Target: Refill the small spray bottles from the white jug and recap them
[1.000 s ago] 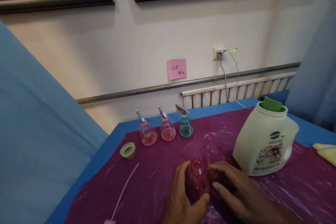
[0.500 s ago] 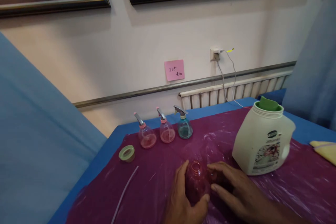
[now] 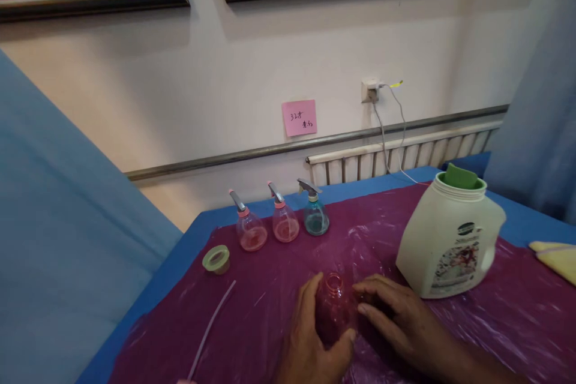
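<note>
A small clear pink bottle (image 3: 333,309) with no cap stands upright on the purple plastic sheet (image 3: 279,276) near the table's front. My left hand (image 3: 310,342) is wrapped round its left side, thumb curled under its front. My right hand (image 3: 396,318) rests on the sheet just right of the bottle, fingertips touching it, fingers together and slightly bent. A large white jug (image 3: 450,240) with a green spout stands to the right of my right hand.
Three small spray bottles stand in a row at the back: two pink (image 3: 248,231) (image 3: 284,223) and a teal one (image 3: 315,217). A green cap (image 3: 216,259) and a thin clear tube (image 3: 211,327) lie to the left. A yellow cloth (image 3: 555,255) is at the right edge.
Both hands stay on the small bottle. The view has shifted slightly; nothing on the table has visibly moved.
</note>
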### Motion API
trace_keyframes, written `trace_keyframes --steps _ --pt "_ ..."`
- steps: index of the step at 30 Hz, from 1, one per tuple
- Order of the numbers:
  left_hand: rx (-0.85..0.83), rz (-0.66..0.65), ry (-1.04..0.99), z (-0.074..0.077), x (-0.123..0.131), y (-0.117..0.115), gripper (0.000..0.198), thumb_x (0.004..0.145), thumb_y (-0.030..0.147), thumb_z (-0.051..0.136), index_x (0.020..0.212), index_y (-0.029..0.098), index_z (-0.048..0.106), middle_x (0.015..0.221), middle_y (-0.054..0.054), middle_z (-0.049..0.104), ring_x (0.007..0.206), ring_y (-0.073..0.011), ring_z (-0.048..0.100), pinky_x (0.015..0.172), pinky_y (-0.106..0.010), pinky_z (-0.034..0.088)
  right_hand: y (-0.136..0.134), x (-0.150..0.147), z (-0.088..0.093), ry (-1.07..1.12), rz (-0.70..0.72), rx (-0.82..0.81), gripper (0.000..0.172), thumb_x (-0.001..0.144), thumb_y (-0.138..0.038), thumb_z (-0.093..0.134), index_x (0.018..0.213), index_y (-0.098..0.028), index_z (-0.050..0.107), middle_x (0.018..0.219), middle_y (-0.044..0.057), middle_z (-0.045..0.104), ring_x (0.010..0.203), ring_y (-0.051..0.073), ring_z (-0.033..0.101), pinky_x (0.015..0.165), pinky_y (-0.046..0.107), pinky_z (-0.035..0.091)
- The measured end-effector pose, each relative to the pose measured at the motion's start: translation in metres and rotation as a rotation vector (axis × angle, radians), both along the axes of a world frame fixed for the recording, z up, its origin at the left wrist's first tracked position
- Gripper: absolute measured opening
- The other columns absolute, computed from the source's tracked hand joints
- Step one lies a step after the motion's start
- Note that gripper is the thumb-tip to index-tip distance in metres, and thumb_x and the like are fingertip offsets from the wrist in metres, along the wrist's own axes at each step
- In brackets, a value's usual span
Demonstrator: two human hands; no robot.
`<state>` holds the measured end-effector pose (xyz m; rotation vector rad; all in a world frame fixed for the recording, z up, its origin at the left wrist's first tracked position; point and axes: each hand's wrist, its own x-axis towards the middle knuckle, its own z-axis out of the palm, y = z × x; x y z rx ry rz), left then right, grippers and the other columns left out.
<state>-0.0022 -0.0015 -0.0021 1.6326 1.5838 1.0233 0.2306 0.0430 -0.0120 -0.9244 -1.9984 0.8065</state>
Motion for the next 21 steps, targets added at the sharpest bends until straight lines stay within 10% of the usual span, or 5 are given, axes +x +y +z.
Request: trace_keyframes --steps 21 --pt "-0.093 -0.03 0.024 0.015 0.0 -0.007 0.093 0.088 0.03 0.079 0.174 0.025 0.043 0.18 -0.014 0.047 0.168 -0.0365 0.046 0.141 -0.057 0.037 -0.001 0.005 0.001 -0.001 -0.022 0.055 0.025 0.116 -0.036 0.06 0.131 -0.023 0.076 0.117 0.01 0.081 0.105 0.023 0.079 0.094 0.038 0.063"
